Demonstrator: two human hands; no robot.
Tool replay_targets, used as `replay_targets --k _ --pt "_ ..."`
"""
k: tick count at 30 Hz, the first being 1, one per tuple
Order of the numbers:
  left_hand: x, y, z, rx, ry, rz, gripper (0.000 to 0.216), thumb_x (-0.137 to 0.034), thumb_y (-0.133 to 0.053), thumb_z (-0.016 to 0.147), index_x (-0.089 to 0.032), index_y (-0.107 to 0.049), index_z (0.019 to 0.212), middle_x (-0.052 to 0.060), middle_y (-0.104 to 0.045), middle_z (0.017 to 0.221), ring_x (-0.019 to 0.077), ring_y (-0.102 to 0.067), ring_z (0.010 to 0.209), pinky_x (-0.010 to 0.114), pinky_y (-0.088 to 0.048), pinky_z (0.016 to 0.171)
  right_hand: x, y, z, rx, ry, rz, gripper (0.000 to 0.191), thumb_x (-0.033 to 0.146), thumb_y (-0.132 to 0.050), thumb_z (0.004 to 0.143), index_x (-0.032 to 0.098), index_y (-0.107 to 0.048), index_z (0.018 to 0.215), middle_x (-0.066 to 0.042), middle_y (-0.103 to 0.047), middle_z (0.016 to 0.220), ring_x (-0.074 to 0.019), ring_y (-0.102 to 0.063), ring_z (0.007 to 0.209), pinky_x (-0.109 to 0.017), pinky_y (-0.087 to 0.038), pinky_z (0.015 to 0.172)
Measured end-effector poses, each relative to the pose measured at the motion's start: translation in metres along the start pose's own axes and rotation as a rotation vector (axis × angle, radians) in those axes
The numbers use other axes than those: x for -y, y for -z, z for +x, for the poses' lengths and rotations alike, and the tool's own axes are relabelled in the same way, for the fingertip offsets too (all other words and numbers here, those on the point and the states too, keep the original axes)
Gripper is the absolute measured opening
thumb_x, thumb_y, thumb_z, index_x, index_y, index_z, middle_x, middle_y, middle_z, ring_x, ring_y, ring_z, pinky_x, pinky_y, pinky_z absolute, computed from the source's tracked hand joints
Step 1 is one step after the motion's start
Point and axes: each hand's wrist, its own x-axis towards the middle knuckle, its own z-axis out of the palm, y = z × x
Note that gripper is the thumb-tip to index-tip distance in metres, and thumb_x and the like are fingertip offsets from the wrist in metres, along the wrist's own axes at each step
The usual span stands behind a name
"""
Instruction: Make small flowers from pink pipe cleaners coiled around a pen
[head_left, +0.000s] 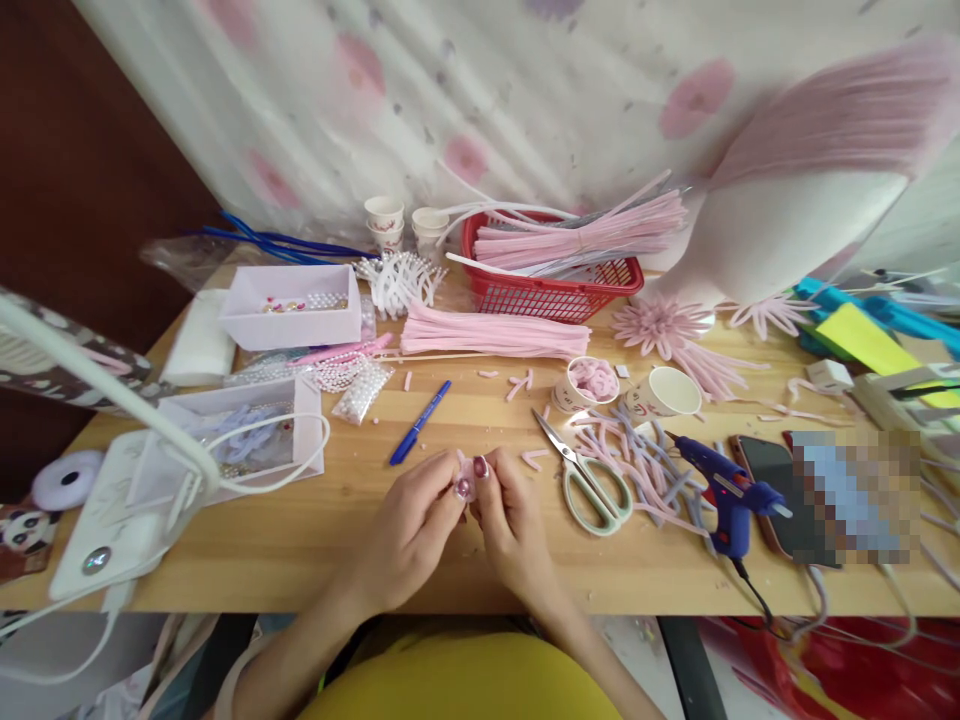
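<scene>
My left hand point(420, 520) and my right hand point(511, 515) meet over the front middle of the wooden table. Both are closed, thumbs on top, pinching a small pink pipe cleaner piece point(466, 466) between them. Most of that piece is hidden by the fingers. Just beyond my left hand lies a blue marker pen point(420, 424). To the right of my right hand rest open-bladed scissors point(585, 475) with pale green handles. Short pink pipe cleaner scraps point(534, 459) lie near my right hand.
A blue glue gun point(724, 490) and a phone point(784, 495) are at right. Paper cups point(664, 392) stand behind the scissors. A pink pipe cleaner bundle point(495, 333) lies before a red basket point(555, 296). White boxes point(292, 320) and a lamp arm point(112, 400) occupy the left.
</scene>
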Motion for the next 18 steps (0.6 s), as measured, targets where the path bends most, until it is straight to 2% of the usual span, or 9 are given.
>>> replay_targets --k 4,6,9,12,15,18 --pt "0.005 -0.003 -0.004 0.006 -0.055 -0.042 0.026 -0.029 -0.033 0.100 -0.020 -0.050 0.082 0.001 -0.053 0.081 0.0156 -0.054 0.077 0.028 -0.046 0.075 0.002 -0.007 0.000 -0.069 -0.041 0.061 0.030 0.028 -0.041 0.101 0.022 -0.040 0.072 0.004 -0.044 0.063 -0.0103 -0.038 0.055 -0.024 -0.030 0.053" --pt "0.007 -0.001 -0.004 0.010 -0.012 -0.134 0.031 -0.032 -0.032 0.101 -0.020 -0.052 0.080 0.002 -0.057 0.081 0.0162 -0.057 0.080 0.029 -0.047 0.079 0.003 -0.008 0.000 -0.058 -0.079 0.187 0.033 0.032 -0.040 0.102 0.021 -0.043 0.071 0.004 -0.044 0.061 -0.0102 -0.039 0.053 -0.023 -0.031 0.051" --pt "0.009 0.002 -0.003 -0.006 0.075 -0.210 0.035 -0.037 -0.034 0.101 -0.021 -0.053 0.076 0.001 -0.060 0.076 0.0166 -0.059 0.076 0.028 -0.050 0.077 0.005 -0.005 0.003 0.018 -0.133 0.282 0.037 0.037 -0.041 0.102 0.020 -0.049 0.070 0.004 -0.048 0.058 -0.0097 -0.039 0.049 -0.024 -0.032 0.049" --pt "0.010 0.006 -0.001 -0.024 0.071 -0.125 0.032 -0.037 -0.039 0.099 -0.021 -0.054 0.075 0.001 -0.061 0.075 0.0174 -0.059 0.076 0.028 -0.049 0.073 0.010 0.004 0.007 0.125 -0.153 0.211 0.039 0.040 -0.044 0.100 0.020 -0.050 0.068 0.004 -0.048 0.058 -0.0097 -0.037 0.050 -0.024 -0.032 0.050" --pt "0.008 0.010 0.000 -0.003 0.003 -0.061 0.033 -0.033 -0.038 0.099 -0.021 -0.053 0.073 0.001 -0.060 0.076 0.0167 -0.057 0.076 0.027 -0.048 0.073 0.016 0.013 0.010 0.223 -0.107 0.124 0.039 0.038 -0.045 0.100 0.019 -0.052 0.066 0.004 -0.040 0.058 -0.0103 -0.036 0.052 -0.024 -0.032 0.053" --pt "0.005 0.009 0.001 0.018 -0.032 -0.060 0.036 -0.030 -0.035 0.100 -0.020 -0.049 0.069 0.001 -0.055 0.074 0.0156 -0.054 0.074 0.027 -0.046 0.074 0.018 0.013 0.008 0.212 -0.063 0.079 0.038 0.036 -0.041 0.101 0.020 -0.054 0.068 0.003 -0.040 0.060 -0.0113 -0.038 0.055 -0.025 -0.033 0.054"
